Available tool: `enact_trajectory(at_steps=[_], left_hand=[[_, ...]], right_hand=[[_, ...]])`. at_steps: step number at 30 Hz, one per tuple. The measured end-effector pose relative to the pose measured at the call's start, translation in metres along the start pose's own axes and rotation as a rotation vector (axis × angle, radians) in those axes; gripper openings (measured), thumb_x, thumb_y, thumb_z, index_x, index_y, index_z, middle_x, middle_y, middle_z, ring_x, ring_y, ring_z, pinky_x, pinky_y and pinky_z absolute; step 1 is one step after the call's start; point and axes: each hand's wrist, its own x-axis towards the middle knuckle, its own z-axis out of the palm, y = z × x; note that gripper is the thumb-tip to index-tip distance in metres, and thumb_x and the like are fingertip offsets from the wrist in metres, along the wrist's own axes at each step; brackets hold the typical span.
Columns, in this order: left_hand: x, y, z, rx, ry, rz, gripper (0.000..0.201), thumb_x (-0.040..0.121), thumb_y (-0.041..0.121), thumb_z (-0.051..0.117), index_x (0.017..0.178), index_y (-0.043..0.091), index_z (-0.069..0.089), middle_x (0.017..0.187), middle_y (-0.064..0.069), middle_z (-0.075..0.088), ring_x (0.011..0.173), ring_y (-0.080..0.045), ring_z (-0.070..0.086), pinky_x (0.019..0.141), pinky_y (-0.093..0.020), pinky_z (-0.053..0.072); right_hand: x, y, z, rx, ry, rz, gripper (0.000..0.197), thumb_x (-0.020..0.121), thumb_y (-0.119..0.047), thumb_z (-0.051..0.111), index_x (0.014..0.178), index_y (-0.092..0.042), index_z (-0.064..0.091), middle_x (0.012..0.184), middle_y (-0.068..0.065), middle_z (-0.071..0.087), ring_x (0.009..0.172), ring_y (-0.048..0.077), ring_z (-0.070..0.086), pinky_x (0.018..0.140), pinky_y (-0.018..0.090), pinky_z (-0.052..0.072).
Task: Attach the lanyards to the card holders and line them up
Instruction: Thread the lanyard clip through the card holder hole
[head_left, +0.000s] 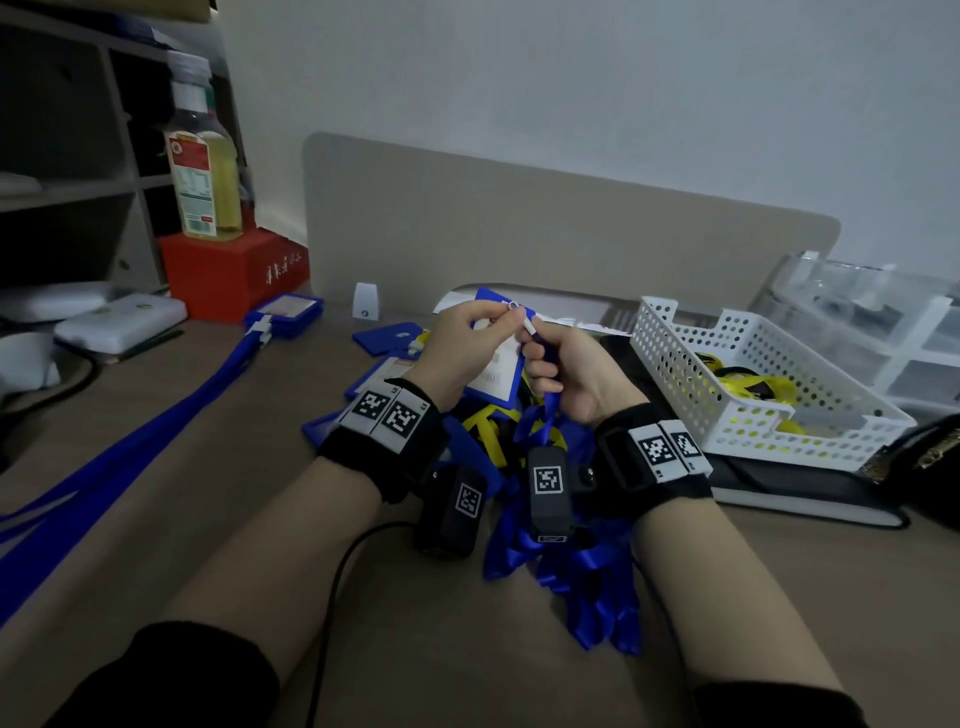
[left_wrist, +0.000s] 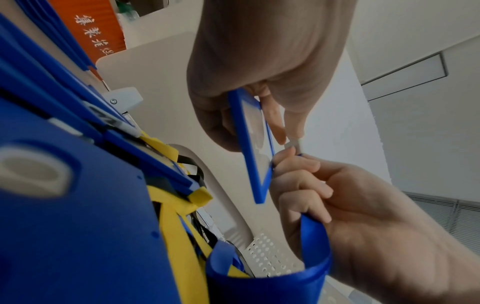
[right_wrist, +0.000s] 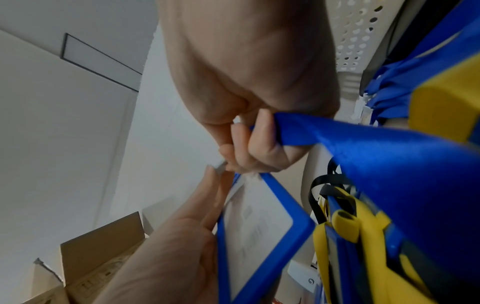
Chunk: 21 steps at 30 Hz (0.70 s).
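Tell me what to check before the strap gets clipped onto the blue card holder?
1. Left hand holds the blue card holder up off the desk: ok.
2. Right hand grips the blue strap near its end: ok.
3. White clip at the strap's end is pinched between both hands' fingertips: ok.
4. Clip already hooked through the holder: cannot tell.
5. Strap free of the blue and yellow pile below: cannot tell.
6. Finished holder lies flat on the left, ready to line up beside: ok.
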Motion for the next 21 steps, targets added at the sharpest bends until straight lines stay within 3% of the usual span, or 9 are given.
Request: enact_trajectory(at_steps=[3, 8, 11, 15, 21], left_hand=[[0.001, 0.0, 0.0, 0.013, 0.012, 0.004, 0.019, 0.092, 0.028, 0.061, 0.091, 0.012, 0.073, 0.095, 0.005, 0.068, 0.086, -0.003, 0.057, 0.067, -0.009, 0.043], [0.001, -0.001, -0.002, 0.113, -0.009, 0.085, 0.02, 0.093, 0.021, 0.061, 0.085, 0.005, 0.07, 0.087, 0.003, 0.065, 0.081, -0.007, 0.056, 0.065, -0.009, 0.042], [0.003, 0.004, -0.005, 0.216, -0.034, 0.14, 0.017, 0.093, 0.019, 0.058, 0.081, 0.01, 0.067, 0.082, 0.008, 0.062, 0.076, 0.0, 0.054, 0.071, -0.015, 0.041], [0.006, 0.01, -0.007, 0.303, -0.059, 0.165, 0.022, 0.094, 0.022, 0.055, 0.072, 0.02, 0.056, 0.074, 0.014, 0.057, 0.067, 0.004, 0.05, 0.067, -0.018, 0.038], [0.006, 0.016, -0.01, 0.399, -0.071, 0.23, 0.015, 0.093, 0.017, 0.055, 0.081, 0.008, 0.057, 0.078, 0.009, 0.055, 0.08, -0.01, 0.051, 0.077, -0.023, 0.039]], right_hand=[[-0.001, -0.002, -0.002, -0.053, -0.001, -0.012, 0.031, 0.102, -0.026, 0.038, 0.076, -0.014, 0.05, 0.058, -0.007, 0.034, 0.038, 0.003, 0.023, 0.029, 0.015, 0.016], [-0.003, 0.002, 0.001, -0.132, 0.037, -0.016, 0.031, 0.102, -0.023, 0.034, 0.076, -0.014, 0.048, 0.055, -0.007, 0.036, 0.038, 0.003, 0.022, 0.031, 0.015, 0.011], [-0.003, 0.001, 0.003, -0.134, 0.037, -0.017, 0.031, 0.102, -0.022, 0.032, 0.077, -0.013, 0.047, 0.052, -0.008, 0.038, 0.036, 0.002, 0.024, 0.031, 0.015, 0.011], [-0.005, -0.003, 0.006, -0.081, 0.008, -0.028, 0.031, 0.103, -0.023, 0.031, 0.078, -0.015, 0.048, 0.051, -0.008, 0.04, 0.036, 0.002, 0.025, 0.032, 0.015, 0.011], [-0.006, -0.003, 0.006, 0.029, -0.069, 0.001, 0.032, 0.103, -0.023, 0.032, 0.076, -0.017, 0.047, 0.051, -0.009, 0.038, 0.036, 0.002, 0.024, 0.033, 0.015, 0.011]])
